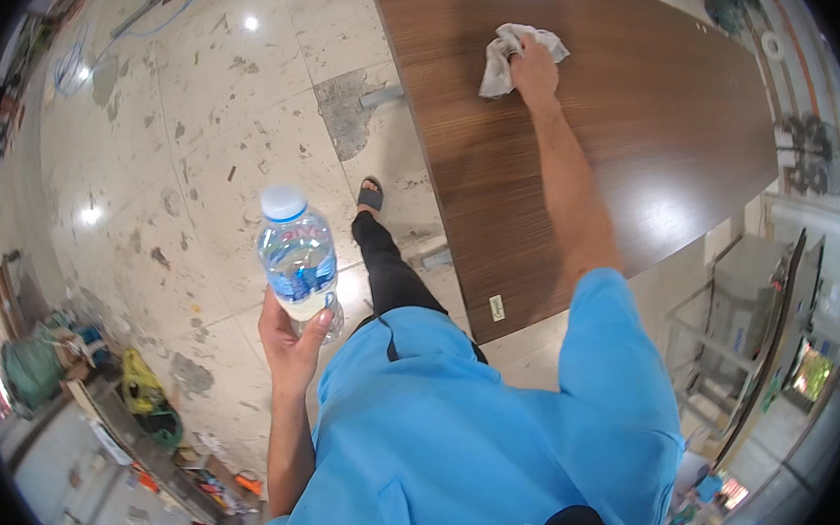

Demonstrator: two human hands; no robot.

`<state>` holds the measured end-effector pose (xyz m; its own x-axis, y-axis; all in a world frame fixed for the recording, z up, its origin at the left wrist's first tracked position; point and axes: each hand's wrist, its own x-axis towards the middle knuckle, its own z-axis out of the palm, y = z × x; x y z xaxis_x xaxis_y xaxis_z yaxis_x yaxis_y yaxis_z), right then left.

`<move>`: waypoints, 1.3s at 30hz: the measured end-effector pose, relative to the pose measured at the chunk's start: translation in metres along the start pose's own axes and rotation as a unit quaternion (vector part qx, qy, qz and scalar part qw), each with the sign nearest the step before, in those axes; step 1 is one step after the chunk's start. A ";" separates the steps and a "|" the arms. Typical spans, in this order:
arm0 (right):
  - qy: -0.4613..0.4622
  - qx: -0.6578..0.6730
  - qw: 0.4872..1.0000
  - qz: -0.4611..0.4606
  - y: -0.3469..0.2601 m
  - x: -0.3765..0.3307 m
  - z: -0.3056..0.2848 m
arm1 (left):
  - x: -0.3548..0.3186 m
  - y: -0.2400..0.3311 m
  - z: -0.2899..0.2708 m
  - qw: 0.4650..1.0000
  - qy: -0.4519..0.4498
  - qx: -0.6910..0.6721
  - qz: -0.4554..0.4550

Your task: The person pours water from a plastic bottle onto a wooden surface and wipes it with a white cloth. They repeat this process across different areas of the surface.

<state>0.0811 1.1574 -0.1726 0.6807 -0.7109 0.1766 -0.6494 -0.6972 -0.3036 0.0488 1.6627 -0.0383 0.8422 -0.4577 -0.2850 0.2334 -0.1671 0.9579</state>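
My left hand [291, 344] is wrapped round the lower part of a clear plastic bottle [298, 257], held upright over the floor. The bottle has a white cap and a blue printed label, with clear liquid inside. Out at the end of my stretched arm, my right hand [535, 74] presses a crumpled white cloth [500, 67] onto the dark brown wooden tabletop [492, 178]. Part of the cloth bunches up around my fingers, hiding some of them.
A small pale label [497, 308] sticks to the tabletop's near corner. Stained tiles [232, 129] cover the floor on my left. Shelving with assorted goods [143, 383] stands at lower left, and a metal frame [713, 348] at lower right. My sandalled foot [370, 193] is beside the table.
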 end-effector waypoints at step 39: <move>0.065 0.027 0.957 0.280 0.003 -0.145 -0.028 | 0.304 0.070 0.058 0.770 -0.400 0.493 0.059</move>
<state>-0.0294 1.2558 -0.1728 0.1804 -0.9799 0.0857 -0.8792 -0.1997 -0.4326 0.2928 1.4614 -0.0601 0.1671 -0.8467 -0.5051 -0.6376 -0.4836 0.5997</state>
